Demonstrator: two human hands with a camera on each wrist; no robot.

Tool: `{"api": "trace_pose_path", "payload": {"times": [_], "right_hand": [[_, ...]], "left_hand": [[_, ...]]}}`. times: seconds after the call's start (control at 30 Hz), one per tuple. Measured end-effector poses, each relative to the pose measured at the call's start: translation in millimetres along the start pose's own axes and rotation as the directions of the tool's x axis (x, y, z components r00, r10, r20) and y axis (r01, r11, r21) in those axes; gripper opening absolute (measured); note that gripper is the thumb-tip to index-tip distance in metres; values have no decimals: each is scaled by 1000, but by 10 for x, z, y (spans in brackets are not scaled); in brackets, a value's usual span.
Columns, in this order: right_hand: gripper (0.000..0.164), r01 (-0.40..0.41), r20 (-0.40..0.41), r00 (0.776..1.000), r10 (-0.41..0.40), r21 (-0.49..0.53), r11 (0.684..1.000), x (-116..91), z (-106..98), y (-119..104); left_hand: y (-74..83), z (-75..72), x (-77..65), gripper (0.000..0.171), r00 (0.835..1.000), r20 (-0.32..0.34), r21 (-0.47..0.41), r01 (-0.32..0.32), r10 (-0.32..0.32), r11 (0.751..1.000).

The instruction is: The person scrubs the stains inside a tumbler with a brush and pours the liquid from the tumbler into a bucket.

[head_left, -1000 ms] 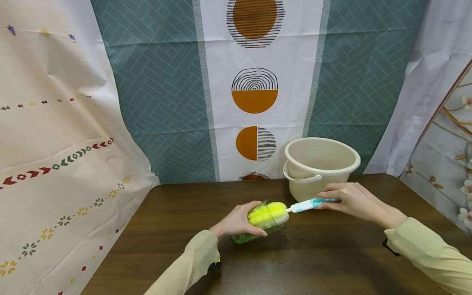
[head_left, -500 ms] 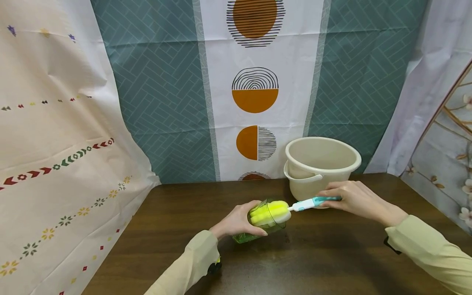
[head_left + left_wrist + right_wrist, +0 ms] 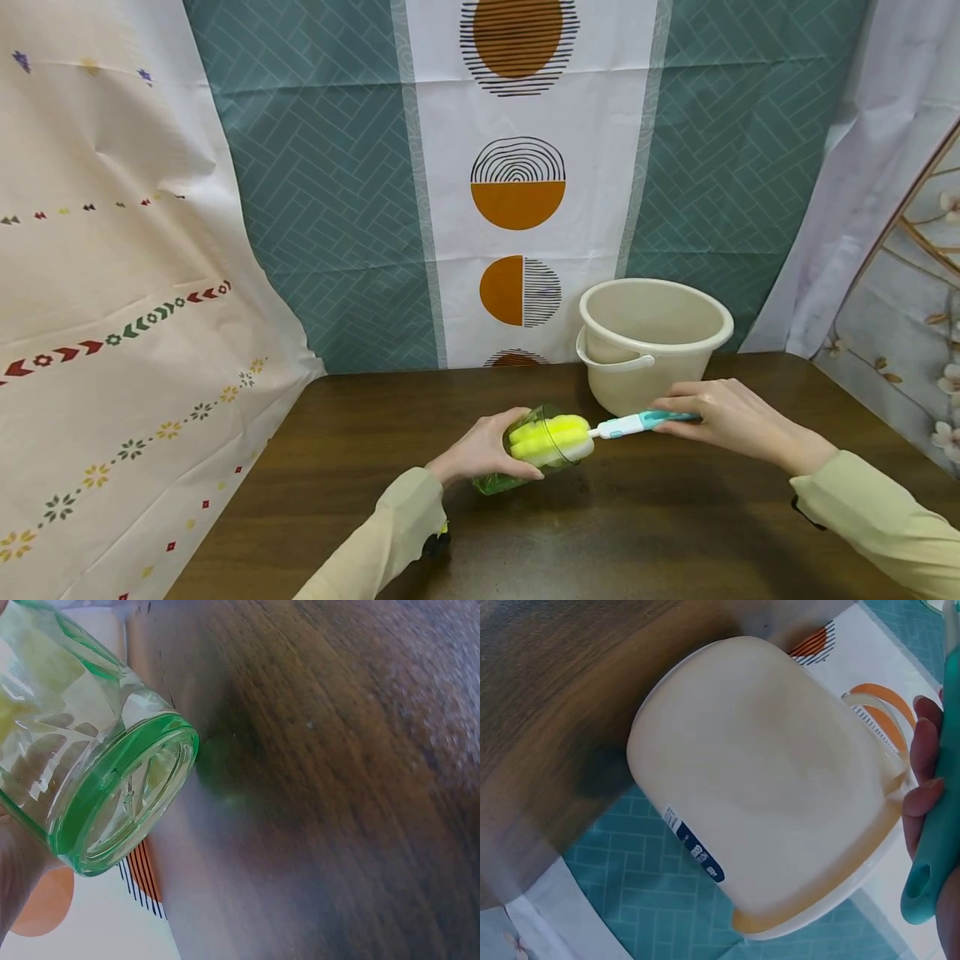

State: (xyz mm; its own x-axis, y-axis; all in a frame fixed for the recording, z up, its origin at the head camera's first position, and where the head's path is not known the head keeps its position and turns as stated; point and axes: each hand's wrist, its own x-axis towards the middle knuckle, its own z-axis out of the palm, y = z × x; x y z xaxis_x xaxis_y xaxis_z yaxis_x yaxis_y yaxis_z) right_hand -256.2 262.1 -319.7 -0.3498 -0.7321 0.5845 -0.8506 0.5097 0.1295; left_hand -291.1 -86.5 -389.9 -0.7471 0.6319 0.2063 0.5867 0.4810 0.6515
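My left hand (image 3: 483, 450) grips a clear green glass (image 3: 495, 483), tilted with its mouth toward the right. In the left wrist view the thick base of the glass (image 3: 124, 795) shows above the table. Inside the mouth sits the yellow and white sponge head of a bottle brush (image 3: 551, 437), its tip end hidden behind my left fingers and its neck end sticking out past the rim. My right hand (image 3: 723, 421) pinches the turquoise and white brush handle (image 3: 633, 425). In the right wrist view the turquoise handle (image 3: 934, 802) lies along the curled fingers.
A cream bucket (image 3: 648, 367) with a side handle stands at the back right of the brown wooden table (image 3: 360, 467), just behind my right hand. Patterned cloths (image 3: 337, 208) hang behind the table and along both sides.
My right hand has shifted slightly right and down with the brush, and the sponge head sticks a little further out of the glass. The left hand and glass hold still.
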Motion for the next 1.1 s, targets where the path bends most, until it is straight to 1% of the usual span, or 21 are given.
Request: {"api": "trace_pose_path", "payload": {"times": [0.27, 0.33, 0.53, 0.7, 0.9, 1.1], "right_hand": [[25, 20, -74, 997, -23, -48, 999, -12, 40, -18], [25, 25, -80, 996, -30, -62, 998, -3, 40, -23], [25, 44, -83, 995, -52, -104, 994, 36, 37, -31], [33, 55, -82, 994, -69, -158, 986, 63, 38, -28], [31, 58, -57, 996, -68, -162, 985, 74, 41, -18], [38, 34, -48, 998, -44, -187, 982, 66, 76, -11]], "left_hand": [[10, 8, 0, 89, 1000, 0, 12, 10, -10, 1000], [10, 6, -2, 88, 1000, -2, 7, 14, -14, 1000], [18, -6, -4, 88, 1000, -4, 3, 8, -8, 1000], [17, -4, 0, 88, 1000, 5, -10, -1, 1, 1000], [19, -2, 1, 87, 1000, 14, -19, 6, -6, 1000], [27, 4, 0, 87, 1000, 14, -17, 12, -11, 1000]]}}
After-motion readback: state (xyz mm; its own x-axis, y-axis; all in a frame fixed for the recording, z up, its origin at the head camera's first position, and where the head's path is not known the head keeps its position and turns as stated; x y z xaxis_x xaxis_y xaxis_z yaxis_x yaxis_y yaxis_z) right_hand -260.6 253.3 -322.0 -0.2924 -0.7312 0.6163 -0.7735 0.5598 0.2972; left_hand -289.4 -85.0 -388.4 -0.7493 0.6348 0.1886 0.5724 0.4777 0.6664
